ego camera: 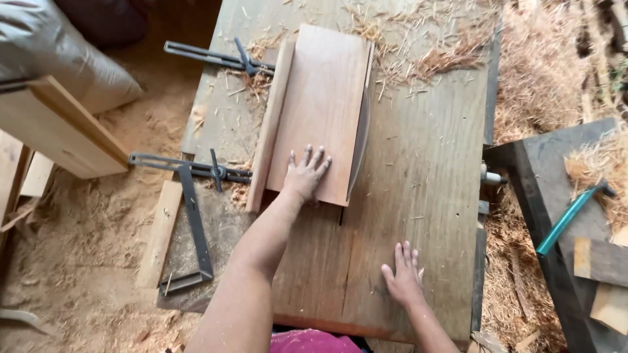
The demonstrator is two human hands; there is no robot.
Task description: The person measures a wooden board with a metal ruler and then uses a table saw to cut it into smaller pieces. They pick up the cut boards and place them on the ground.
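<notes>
A reddish wooden board (324, 98) lies flat on a worn wooden saw table (425, 170), its left edge against a long fence strip (269, 124). The board's right edge runs along a circular saw blade (361, 140) that stands up through a slot in the table. My left hand (305, 175) presses flat on the near end of the board, fingers spread. My right hand (403, 274) rests flat on the bare tabletop near the front edge, apart from the board, and holds nothing.
Two dark metal clamp bars (196, 55) (190, 167) hold the fence on the left. Sawdust and shavings cover the ground (91, 261). A dark bench (556, 196) on the right carries a teal-handled tool (569, 216) and wood offcuts. A pale plank (59, 127) lies left.
</notes>
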